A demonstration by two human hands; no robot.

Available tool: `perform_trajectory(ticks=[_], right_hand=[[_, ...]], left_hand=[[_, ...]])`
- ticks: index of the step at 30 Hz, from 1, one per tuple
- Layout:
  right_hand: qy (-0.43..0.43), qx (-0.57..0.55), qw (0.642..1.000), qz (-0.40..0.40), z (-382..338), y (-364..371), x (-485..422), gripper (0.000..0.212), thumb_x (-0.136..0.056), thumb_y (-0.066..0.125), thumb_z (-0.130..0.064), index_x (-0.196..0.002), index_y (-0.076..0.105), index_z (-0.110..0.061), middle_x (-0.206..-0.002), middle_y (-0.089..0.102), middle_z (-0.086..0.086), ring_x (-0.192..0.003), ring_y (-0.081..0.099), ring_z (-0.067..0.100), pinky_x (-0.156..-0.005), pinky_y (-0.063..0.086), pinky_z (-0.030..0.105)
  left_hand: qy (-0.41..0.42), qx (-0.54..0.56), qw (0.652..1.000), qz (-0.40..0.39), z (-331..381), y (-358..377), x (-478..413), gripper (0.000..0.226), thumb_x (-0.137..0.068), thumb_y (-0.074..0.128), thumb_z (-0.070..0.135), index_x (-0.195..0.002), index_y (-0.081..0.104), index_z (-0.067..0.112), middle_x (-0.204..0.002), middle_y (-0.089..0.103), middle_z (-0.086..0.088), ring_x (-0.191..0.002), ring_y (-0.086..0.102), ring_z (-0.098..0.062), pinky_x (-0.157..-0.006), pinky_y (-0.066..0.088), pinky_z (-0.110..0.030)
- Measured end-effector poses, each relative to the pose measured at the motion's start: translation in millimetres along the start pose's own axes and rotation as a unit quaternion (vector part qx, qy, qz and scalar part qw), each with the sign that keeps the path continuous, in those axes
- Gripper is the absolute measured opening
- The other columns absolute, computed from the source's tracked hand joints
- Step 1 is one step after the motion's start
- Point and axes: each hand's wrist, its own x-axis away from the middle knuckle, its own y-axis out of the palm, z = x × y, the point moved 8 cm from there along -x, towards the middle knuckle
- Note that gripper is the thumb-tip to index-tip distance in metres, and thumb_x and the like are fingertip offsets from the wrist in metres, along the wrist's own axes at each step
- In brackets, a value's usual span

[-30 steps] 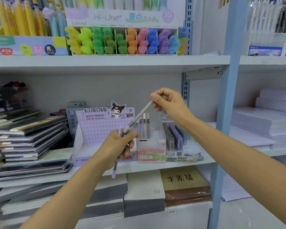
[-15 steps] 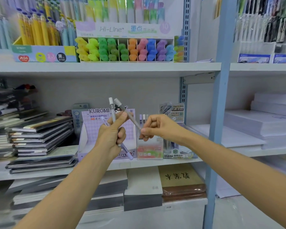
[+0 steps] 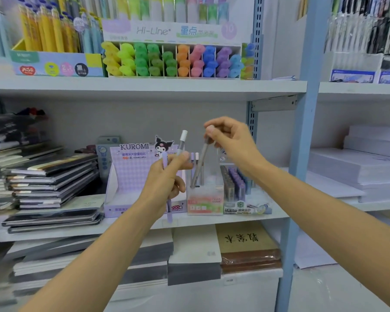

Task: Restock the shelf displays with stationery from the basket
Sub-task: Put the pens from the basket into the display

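Lavender pen (image 3: 169,210) and a white-capped pen (image 3: 183,140) sit together in the left hand (image 3: 164,183), fingers curled round both, in front of the Kuromi box (image 3: 131,174) on the middle shelf (image 3: 77,230). To the right, the right hand (image 3: 232,140) pinches the top of a grey pen (image 3: 199,165) between thumb and fingertips. That pen tilts down, its lower end at the open top of the Fruit Soda display box (image 3: 205,204), just beside two pens (image 3: 194,157) standing upright inside.

Notebks (image 3: 52,176) stacked L, paper reams (image 3: 356,167) R, highlighters (image 3: 173,60) top shelf
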Motion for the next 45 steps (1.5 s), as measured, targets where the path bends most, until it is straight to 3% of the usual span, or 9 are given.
perform_trajectory(ticks=[4, 8, 11, 20, 26, 32, 35, 40, 45], right_hand=[[0.003, 0.028, 0.995, 0.095, 20, -31, -12, 0.008, -0.093, 0.061, -0.008, -0.098, 0.066, -0.01, -0.084, 0.071, 0.009, -0.076, 0.069, 0.014, -0.071, 0.054, 0.021], [0.033, 0.105, 0.989, 0.098, 57, -32, -19, 0.009, -0.091, 0.063, -0.007, -0.098, 0.067, -0.006, -0.087, 0.07, 0.014, -0.083, 0.069, 0.027, -0.084, 0.056, 0.041], [0.043, 0.148, 0.984, 0.091, 78, -24, -23, 0.01, -0.091, 0.063, -0.009, -0.098, 0.069, -0.005, -0.085, 0.071, 0.012, -0.081, 0.069, 0.023, -0.083, 0.057, 0.04], [0.026, 0.261, 0.964, 0.045, 106, -5, -33, 0.007, -0.089, 0.066, -0.011, -0.093, 0.072, -0.01, -0.081, 0.07, 0.004, -0.077, 0.067, 0.017, -0.07, 0.052, 0.018], [0.017, 0.273, 0.962, 0.022, 104, -5, -43, 0.008, -0.089, 0.065, -0.008, -0.092, 0.071, -0.005, -0.076, 0.071, 0.009, -0.072, 0.068, 0.019, -0.075, 0.057, 0.028], [0.009, 0.29, 0.957, 0.029, 106, -7, -45, 0.007, -0.09, 0.064, -0.008, -0.09, 0.071, -0.007, -0.073, 0.07, 0.006, -0.07, 0.066, 0.016, -0.072, 0.054, 0.023], [0.009, 0.291, 0.956, 0.031, 107, -8, -44, 0.006, -0.089, 0.066, -0.009, -0.091, 0.071, -0.009, -0.073, 0.069, 0.004, -0.068, 0.063, 0.011, -0.072, 0.054, 0.022], [0.011, 0.282, 0.959, 0.022, 110, 0, -39, 0.012, -0.087, 0.069, -0.014, -0.097, 0.064, -0.012, -0.079, 0.069, 0.002, -0.071, 0.062, 0.011, -0.074, 0.055, 0.033], [0.034, 0.391, 0.92, 0.001, 119, 4, -37, 0.015, -0.088, 0.069, -0.023, -0.099, 0.073, -0.012, -0.109, 0.06, 0.008, -0.105, 0.055, 0.023, -0.089, 0.048, 0.041]], left_hand=[[-0.016, 0.024, 0.999, 0.024, -12, -7, -8, 0.021, -0.094, 0.054, 0.028, -0.089, 0.067, 0.013, -0.069, 0.067, 0.001, -0.036, 0.041, -0.011, -0.032, 0.024, -0.016], [-0.029, 0.003, 1.0, 0.006, -23, -7, -15, 0.017, -0.093, 0.047, 0.024, -0.091, 0.062, 0.016, -0.055, 0.043, 0.005, -0.039, 0.026, -0.009, -0.036, 0.021, -0.018], [-0.055, -0.015, 0.998, -0.023, -33, -4, -20, 0.019, -0.092, 0.043, 0.031, -0.095, 0.057, 0.019, -0.057, 0.038, 0.007, -0.044, 0.023, -0.01, -0.042, 0.017, -0.022], [-0.031, -0.04, 0.995, -0.091, -50, -5, -29, 0.025, -0.103, 0.042, 0.021, -0.098, 0.063, 0.01, -0.062, 0.048, 0.005, -0.049, 0.039, -0.008, -0.044, 0.033, -0.019], [-0.044, -0.052, 0.991, -0.119, -59, -3, -31, 0.03, -0.101, 0.038, 0.003, -0.125, 0.055, 0.011, -0.072, 0.058, 0.003, -0.062, 0.047, -0.007, -0.06, 0.044, -0.018], [-0.031, -0.021, 0.993, -0.113, -54, -8, -29, 0.024, -0.103, 0.04, 0.009, -0.121, 0.057, 0.01, -0.079, 0.071, -0.005, -0.072, 0.065, -0.014, -0.071, 0.055, -0.021], [-0.026, -0.009, 0.993, -0.116, -53, -9, -27, 0.025, -0.103, 0.041, 0.02, -0.123, 0.056, 0.02, -0.074, 0.069, -0.006, -0.066, 0.067, -0.022, -0.065, 0.056, -0.026], [-0.02, -0.031, 0.994, -0.108, -56, -8, -28, 0.026, -0.103, 0.042, 0.03, -0.127, 0.053, 0.028, -0.062, 0.049, 0.005, -0.047, 0.033, -0.01, -0.045, 0.035, -0.02], [-0.058, -0.021, 0.994, -0.089, -59, -9, -26, 0.024, -0.105, 0.038, 0.021, -0.12, 0.055, 0.011, -0.064, 0.053, 0.004, -0.05, 0.042, -0.009, -0.045, 0.037, -0.02]])
